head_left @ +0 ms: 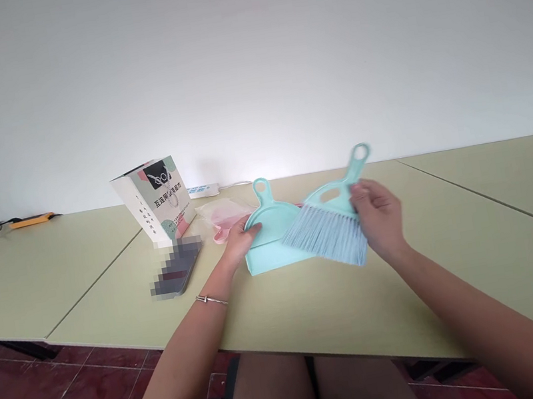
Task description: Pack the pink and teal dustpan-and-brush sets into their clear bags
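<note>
My left hand [241,237] grips the left edge of a mint-green dustpan [274,220], thumb on top. Its looped handle points away from me, towards the wall. In my right hand [379,215] is a matching hand broom [324,227], pinched at the right side of its head. The broom is tilted, with pale blue bristles hanging down and its handle up to the right. Its bristles cover the right part of the dustpan. Behind the dustpan lies a clear plastic bag [222,210] with something pink in or under it, partly hidden.
A printed paper bag [158,200] stands left of the dustpan, with a dark phone [179,270], partly pixelated, in front of it. An orange object with a black strap [32,221] lies far left. A white power strip [203,190] is by the wall. The table's edge [321,351] runs above my lap.
</note>
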Demonstrator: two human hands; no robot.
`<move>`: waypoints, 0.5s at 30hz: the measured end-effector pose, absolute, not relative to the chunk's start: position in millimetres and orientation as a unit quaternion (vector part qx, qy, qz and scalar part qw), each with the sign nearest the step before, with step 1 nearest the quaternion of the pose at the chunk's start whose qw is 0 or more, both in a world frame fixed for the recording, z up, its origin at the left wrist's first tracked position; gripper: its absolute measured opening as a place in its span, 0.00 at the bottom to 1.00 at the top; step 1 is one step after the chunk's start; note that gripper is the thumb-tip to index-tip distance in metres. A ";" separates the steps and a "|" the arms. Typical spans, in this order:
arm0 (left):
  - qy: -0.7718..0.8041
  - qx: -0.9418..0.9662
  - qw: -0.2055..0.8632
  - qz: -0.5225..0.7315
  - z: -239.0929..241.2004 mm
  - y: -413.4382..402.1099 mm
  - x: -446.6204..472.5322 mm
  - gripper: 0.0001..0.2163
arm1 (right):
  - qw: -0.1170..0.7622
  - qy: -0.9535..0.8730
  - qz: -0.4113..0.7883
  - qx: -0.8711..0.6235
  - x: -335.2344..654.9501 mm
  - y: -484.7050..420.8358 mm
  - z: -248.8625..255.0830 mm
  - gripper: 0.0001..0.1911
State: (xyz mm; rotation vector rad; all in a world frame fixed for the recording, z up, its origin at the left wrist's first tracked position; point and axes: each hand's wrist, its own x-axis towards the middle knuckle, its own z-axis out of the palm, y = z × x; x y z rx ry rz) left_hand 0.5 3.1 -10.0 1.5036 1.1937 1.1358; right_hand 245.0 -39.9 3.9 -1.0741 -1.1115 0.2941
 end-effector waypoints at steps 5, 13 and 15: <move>0.472 0.639 0.436 0.422 -7.2 -4.9 11.0 0.22 | 0.560 -0.645 0.198 -0.481 211.8 -50.8 -10.8 0.14; 0.421 0.708 0.404 0.398 -0.7 -17.3 22.0 0.22 | 0.470 -0.674 0.100 -0.560 206.7 -52.2 -13.7 0.14; 0.405 0.722 0.409 0.384 -3.0 -16.9 24.8 0.23 | 0.465 -0.702 0.044 -0.537 205.1 -51.7 -14.2 0.15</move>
